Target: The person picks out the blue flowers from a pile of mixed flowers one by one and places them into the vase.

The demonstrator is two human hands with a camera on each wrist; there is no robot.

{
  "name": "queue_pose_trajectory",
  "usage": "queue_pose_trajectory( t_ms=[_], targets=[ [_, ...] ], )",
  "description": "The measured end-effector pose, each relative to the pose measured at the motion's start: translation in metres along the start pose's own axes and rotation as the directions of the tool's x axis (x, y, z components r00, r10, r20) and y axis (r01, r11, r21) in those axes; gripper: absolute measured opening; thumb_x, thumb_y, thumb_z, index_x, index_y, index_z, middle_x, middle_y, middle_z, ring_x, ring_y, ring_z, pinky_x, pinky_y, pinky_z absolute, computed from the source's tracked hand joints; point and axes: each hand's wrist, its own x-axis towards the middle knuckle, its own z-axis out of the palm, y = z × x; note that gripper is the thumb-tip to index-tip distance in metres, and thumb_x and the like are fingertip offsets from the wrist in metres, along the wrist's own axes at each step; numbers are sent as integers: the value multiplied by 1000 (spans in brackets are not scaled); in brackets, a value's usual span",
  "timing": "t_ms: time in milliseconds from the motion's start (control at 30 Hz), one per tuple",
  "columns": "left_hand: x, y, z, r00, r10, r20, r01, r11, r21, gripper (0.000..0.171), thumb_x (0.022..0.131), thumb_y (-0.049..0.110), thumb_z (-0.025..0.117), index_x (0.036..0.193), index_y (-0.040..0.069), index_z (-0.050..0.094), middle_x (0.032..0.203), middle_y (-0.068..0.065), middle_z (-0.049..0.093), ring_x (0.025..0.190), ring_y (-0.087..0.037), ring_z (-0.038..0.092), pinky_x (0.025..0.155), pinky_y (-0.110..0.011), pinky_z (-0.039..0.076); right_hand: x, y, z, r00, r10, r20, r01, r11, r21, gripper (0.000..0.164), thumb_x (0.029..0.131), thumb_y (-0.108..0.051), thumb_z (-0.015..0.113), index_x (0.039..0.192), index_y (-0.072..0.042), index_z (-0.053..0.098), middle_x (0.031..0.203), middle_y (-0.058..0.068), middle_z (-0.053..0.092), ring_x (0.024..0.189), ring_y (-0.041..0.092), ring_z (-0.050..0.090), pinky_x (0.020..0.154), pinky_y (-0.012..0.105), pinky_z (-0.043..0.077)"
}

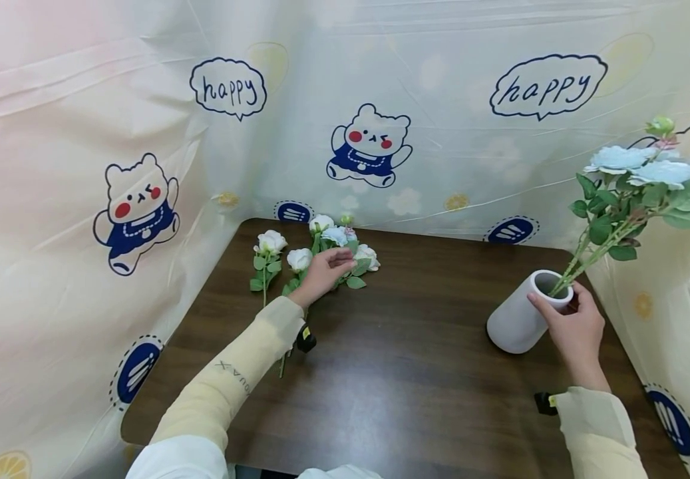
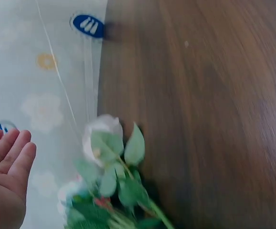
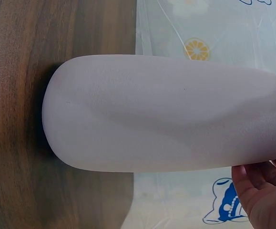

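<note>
My right hand point(image 1: 577, 332) grips the white vase point(image 1: 514, 320) near its rim, thumb at the front and fingers behind. Light blue artificial flowers point(image 1: 665, 171) with green leaves lean out of the vase's mouth to the right. In the right wrist view the vase point(image 3: 161, 114) fills the middle, fingers point(image 3: 245, 183) at its upper end. My left hand point(image 1: 323, 271) hovers over a bunch of white roses point(image 1: 299, 259) and a pale blue flower point(image 1: 336, 235), fingers extended. The left wrist view shows that hand point(image 2: 6, 186) with straight fingers beside a blurred white rose point(image 2: 102, 136).
Another white rose point(image 1: 270, 242) on its stem lies at the left of the bunch. All stand or lie on a dark wooden table point(image 1: 404, 372). A printed curtain point(image 1: 440, 146) closes off the back and both sides.
</note>
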Motion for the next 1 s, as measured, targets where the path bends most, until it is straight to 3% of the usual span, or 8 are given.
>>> queue_pose_trajectory(
  t_ms=[167,333,533,800,1000],
  targets=[
    [-9,-8,-20,997,-65,-40,67,997,47,38,94,18,67,129,5,60,122,-12,63,111,-23,60,92,-34,50,-1,0,-1,1000,-2,-13,1,1000,-8,78,83,-44,75,145,-12,43,137,12,51,116,26,48,100,41,45],
    [-16,-17,-35,993,-85,-78,93,991,100,39,94,21,67,128,3,60,121,-17,64,109,-27,61,91,-39,50,-1,2,-1,1000,3,-24,-3,1000,-6,77,83,-44,76,145,-12,43,136,12,51,115,24,48,100,38,45],
    [-23,-34,-48,985,-118,-126,139,975,173,37,95,22,66,126,1,63,114,-13,67,105,-26,62,89,-40,51,-2,2,0,999,4,-35,-4,1000,-9,76,83,-43,76,145,-12,44,135,11,52,113,23,49,98,34,46],
    [-31,-50,-57,964,-172,-201,212,957,198,36,93,19,68,121,-3,65,110,-16,68,102,-28,64,85,-41,53,-2,0,1,1000,-2,-19,2,1000,-6,77,84,-42,75,146,-11,42,138,12,51,117,26,48,100,41,44],
    [-37,-59,-59,950,-197,-243,262,927,270,28,92,18,70,111,-2,70,102,-16,69,95,-29,65,80,-41,53,-1,0,2,1000,-3,-16,3,1000,-7,77,85,-43,74,147,-11,41,139,13,50,118,28,48,101,43,43]
  ],
)
